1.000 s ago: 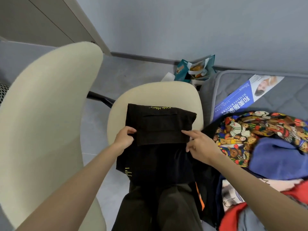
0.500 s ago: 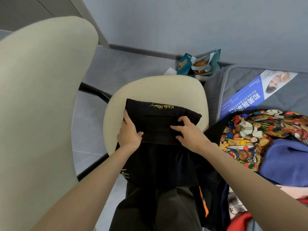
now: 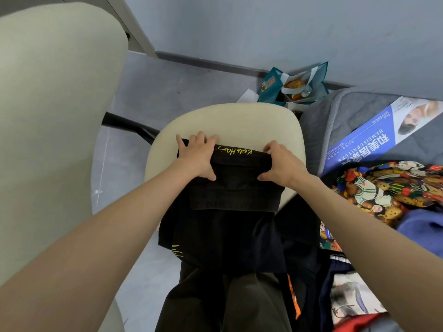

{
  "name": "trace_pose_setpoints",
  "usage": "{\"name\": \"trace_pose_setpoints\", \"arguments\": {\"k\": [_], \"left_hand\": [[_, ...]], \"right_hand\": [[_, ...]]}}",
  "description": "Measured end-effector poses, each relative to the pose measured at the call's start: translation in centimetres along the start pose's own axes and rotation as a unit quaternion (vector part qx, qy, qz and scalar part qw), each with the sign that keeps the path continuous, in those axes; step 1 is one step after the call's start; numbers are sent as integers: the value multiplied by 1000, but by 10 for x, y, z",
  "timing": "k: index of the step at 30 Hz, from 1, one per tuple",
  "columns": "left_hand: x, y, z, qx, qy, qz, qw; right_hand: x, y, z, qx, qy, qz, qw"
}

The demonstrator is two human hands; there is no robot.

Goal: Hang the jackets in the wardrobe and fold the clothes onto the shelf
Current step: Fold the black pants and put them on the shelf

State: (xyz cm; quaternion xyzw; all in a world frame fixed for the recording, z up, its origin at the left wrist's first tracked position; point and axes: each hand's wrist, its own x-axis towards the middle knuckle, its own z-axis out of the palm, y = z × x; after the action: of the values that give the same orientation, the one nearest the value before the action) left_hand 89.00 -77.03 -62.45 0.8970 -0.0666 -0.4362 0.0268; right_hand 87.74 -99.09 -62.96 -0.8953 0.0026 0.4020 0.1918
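A grey wall and grey floor stand behind a cream seat (image 3: pixel 227 121), which serves as the folding surface; a bed (image 3: pixel 335 121) lies just to its right. The black garment (image 3: pixel 230 195) lies across the seat. Its far part is doubled into a thick band with yellow script along the far edge, and its near part hangs off the front toward the person's lap. The left grip (image 3: pixel 196 156) rests on the band's left end, fingers fairly straight and reaching past the far edge onto the seat, thumb spread; it looks to press, not clasp. The right grip (image 3: pixel 281 164) sits on the right end with fingers bent over the far edge and thumb set against the near side, so it seems to hold the band. This looks like the folding step, partway through 1 garment. The next move likely calls for both ends to travel together, so the band turns over squarely, and for the hanging part to be gathered into a compact stack. On the bed a bear-print cloth (image 3: pixel 383 188) and a blue cloth (image 3: pixel 426 224) lie heaped, so much folding appears left. No shelf or wardrobe shows.
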Motion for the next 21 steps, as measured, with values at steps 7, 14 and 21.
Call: {"name": "trace_pose_setpoints", "arguments": {"k": [7, 14, 21], "left_hand": [[-20, -4, 4, 105, 79, 6, 991], [-43, -28, -65, 44, 225, 17, 973], [-36, -31, -93, 48, 289, 33, 956]], "right_hand": [[-10, -17, -9, -74, -108, -17, 991], [-29, -60, -79, -101, 96, -93, 986], [-21, -74, -111, -137, 256, -123, 949]]}}
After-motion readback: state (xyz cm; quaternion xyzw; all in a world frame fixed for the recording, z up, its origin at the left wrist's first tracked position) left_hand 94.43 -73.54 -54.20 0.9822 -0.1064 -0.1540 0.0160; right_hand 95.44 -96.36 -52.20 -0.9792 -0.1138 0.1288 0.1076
